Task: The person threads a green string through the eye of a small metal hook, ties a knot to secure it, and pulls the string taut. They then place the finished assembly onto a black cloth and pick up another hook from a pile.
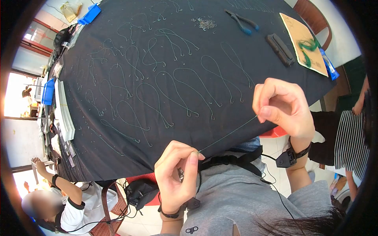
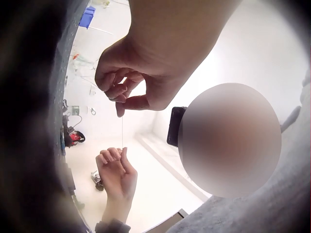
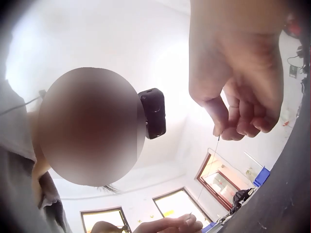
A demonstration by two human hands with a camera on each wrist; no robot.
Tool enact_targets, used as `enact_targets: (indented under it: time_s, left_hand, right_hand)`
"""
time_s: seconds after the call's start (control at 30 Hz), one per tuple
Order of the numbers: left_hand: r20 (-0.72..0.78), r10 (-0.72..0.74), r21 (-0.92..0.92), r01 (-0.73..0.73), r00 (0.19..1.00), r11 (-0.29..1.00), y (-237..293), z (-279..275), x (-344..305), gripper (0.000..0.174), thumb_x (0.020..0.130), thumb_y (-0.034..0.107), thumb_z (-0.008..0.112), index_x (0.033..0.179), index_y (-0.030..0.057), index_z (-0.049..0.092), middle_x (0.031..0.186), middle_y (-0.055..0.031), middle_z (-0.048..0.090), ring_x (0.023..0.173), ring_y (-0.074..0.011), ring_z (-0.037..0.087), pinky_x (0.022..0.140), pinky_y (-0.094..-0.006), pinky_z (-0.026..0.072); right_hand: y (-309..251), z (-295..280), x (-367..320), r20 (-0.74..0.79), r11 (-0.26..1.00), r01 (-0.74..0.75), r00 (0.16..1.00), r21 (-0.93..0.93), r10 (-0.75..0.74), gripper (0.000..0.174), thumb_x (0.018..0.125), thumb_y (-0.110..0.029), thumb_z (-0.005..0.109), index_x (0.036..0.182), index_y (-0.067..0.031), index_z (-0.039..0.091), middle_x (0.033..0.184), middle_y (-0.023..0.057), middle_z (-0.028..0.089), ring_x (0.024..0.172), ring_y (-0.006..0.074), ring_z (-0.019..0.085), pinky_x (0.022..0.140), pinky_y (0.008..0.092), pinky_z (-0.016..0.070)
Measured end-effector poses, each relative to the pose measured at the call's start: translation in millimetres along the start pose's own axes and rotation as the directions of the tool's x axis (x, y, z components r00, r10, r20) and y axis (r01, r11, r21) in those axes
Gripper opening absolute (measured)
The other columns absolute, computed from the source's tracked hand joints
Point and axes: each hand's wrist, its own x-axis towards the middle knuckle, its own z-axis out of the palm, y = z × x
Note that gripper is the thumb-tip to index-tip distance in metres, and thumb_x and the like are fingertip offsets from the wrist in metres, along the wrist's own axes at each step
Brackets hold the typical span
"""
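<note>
A thin green line (image 1: 232, 133) is stretched between the two hands above the near edge of the dark cloth. My left hand (image 1: 178, 173) pinches its lower-left end between thumb and forefinger. The other end is pinched by my right hand (image 1: 284, 107), higher and to the right. In the left wrist view my left hand (image 2: 138, 73) is near and the right hand (image 2: 117, 175) is farther off, with the line (image 2: 122, 131) between them. A small dark tip (image 3: 218, 138) shows at the fingertips of my right hand (image 3: 240, 82) in the right wrist view.
Looped lines with hooks (image 1: 167, 88) lie across the dark cloth (image 1: 220, 129). Farther back are a pile of hooks (image 1: 205, 24), pliers (image 1: 241, 23), a dark block (image 1: 280, 50) and cardboard (image 1: 301, 35) with green thread (image 1: 309, 45). Another person (image 1: 75, 204) sits at lower left.
</note>
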Motion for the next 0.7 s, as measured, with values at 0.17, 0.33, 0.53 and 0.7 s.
enact_targets:
  time_s: [0.17, 0.33, 0.53, 0.7]
  left_hand:
    - [-0.015, -0.082, 0.012, 0.082, 0.997, 0.997, 5.3, 0.2, -1.1, 0.007, 0.081, -0.006, 0.054, 0.078, -0.0038, 0.060, 0.078, -0.0080, 0.058, 0.060, -0.0063, 0.045, 0.052, -0.0190, 0.0328]
    - [-0.008, -0.086, 0.050, 0.086, 0.996, 0.995, 6.8, -1.4, -1.9, 0.010, 0.084, -0.002, 0.051, 0.078, -0.0051, 0.059, 0.078, -0.0092, 0.055, 0.068, -0.0108, 0.047, 0.058, -0.0228, 0.0333]
    - [-0.042, 0.038, 0.043, -0.036, 0.998, 0.998, -4.3, -2.8, 0.0, 0.006, 0.077, -0.006, 0.058, 0.078, -0.0016, 0.062, 0.073, -0.0039, 0.059, 0.053, -0.0040, 0.033, 0.048, -0.0203, 0.0251]
    - [-0.036, -0.015, 0.033, 0.016, 0.999, 0.999, -0.1, -2.2, -0.5, 0.006, 0.077, -0.006, 0.058, 0.077, -0.0015, 0.062, 0.073, -0.0038, 0.059, 0.053, -0.0038, 0.033, 0.048, -0.0201, 0.0247]
  right_hand:
    - [-8.7, -16.8, -0.5, -0.027, 0.993, 0.027, 0.999, -0.118, -0.030, 0.011, 0.087, -0.008, 0.063, 0.082, -0.0003, 0.057, 0.078, 0.0037, 0.056, 0.068, 0.0091, 0.052, 0.064, 0.0224, 0.0428]
    - [-15.5, -37.3, -0.4, -0.025, 0.966, 0.090, 0.995, -0.241, -0.099, 0.015, 0.089, -0.015, 0.062, 0.082, -0.0027, 0.055, 0.076, 0.0030, 0.054, 0.069, 0.0082, 0.051, 0.065, 0.0218, 0.0408]
    - [-19.2, -58.4, 0.9, -0.034, 0.924, 0.180, 0.978, -0.337, -0.204, 0.019, 0.092, -0.019, 0.056, 0.081, -0.0047, 0.049, 0.074, 0.0033, 0.050, 0.066, 0.0077, 0.044, 0.062, 0.0211, 0.0331]
    - [-28.9, -72.1, 1.2, -0.048, 0.909, 0.181, 0.976, -0.375, -0.214, 0.019, 0.092, -0.020, 0.055, 0.082, -0.0049, 0.048, 0.075, 0.0029, 0.046, 0.069, 0.0081, 0.040, 0.064, 0.0214, 0.0307]
